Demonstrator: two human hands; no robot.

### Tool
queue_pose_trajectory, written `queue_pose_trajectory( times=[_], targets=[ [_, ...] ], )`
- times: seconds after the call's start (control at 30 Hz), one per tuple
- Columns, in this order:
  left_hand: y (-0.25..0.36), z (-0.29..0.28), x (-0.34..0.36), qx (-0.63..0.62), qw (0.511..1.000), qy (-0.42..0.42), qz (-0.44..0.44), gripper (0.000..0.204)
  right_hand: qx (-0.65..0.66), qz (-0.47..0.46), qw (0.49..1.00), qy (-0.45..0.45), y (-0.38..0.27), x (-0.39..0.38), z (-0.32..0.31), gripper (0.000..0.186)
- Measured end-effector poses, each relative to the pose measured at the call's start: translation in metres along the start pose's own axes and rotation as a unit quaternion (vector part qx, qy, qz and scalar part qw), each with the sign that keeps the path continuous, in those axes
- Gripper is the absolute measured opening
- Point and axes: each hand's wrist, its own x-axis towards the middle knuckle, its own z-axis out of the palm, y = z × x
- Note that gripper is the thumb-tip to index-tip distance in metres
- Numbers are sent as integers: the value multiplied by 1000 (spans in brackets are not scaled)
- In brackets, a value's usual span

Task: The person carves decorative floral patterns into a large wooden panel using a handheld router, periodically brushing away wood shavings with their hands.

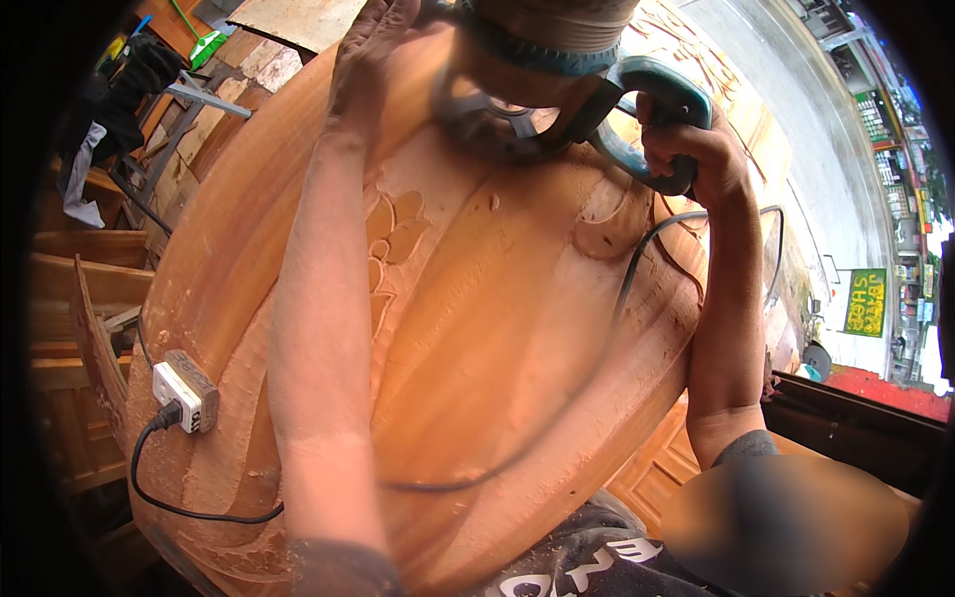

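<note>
Reddish-brown wood spreads beneath both your arms, a broad slab (477, 338) with shallow carved petals (401, 239) near its middle and shavings scattered over parts of it. At its far end, by the top edge of the view, is the router (552, 60), its round body cut off above and its dark base over the wood; blur hides whether the two touch.

Your right hand (701, 154) is on the router's right side, fingers curled closed around the looped handle (686, 95). Your left hand (378, 40) is just left of the router, partly cut off and blurred, so you cannot tell how far it is open or whether it grips anything.

A dark cord (637, 249) bends across the slab near your right forearm. Toward the near left, a white socket (174, 386) rests on the wood with a black plug (171, 413) in it. Beyond the slab, wooden pieces (95, 249) stand at left, a green broom (207, 48) farther off, and a street (826, 189) with a yellow-and-green sign (863, 301) lies at right.
</note>
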Motion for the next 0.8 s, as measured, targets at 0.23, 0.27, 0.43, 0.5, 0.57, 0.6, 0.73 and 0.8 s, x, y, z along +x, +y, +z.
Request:
queue_pose_trajectory(
  times=[0.23,0.27,0.43,0.5,0.57,0.6,0.73,0.8],
  targets=[
    [-4,3,0,-4,1000,0,-7,47,15,-9,1000,-2,2,-4,-5,21],
    [-3,2,1,-3,1000,1,-8,47,22,-10,1000,-1,2,-4,-4,21],
    [-6,1,3,-2,1000,7,-14,47,18,-9,1000,-7,3,0,-6,20],
    [-8,0,5,-1,1000,14,-17,47,17,-7,1000,-12,3,3,-5,20],
    [-9,1,8,1,1000,16,-20,47,16,-3,1000,-9,2,4,-6,21],
    [-10,3,9,3,1000,20,-23,46,14,-4,1000,-8,2,5,-7,21],
    [-15,0,7,16,999,29,-33,46,19,0,1000,-8,2,9,-5,19],
    [-16,-2,8,19,999,31,-37,46,10,-2,1000,3,3,10,-5,21]
  ],
)
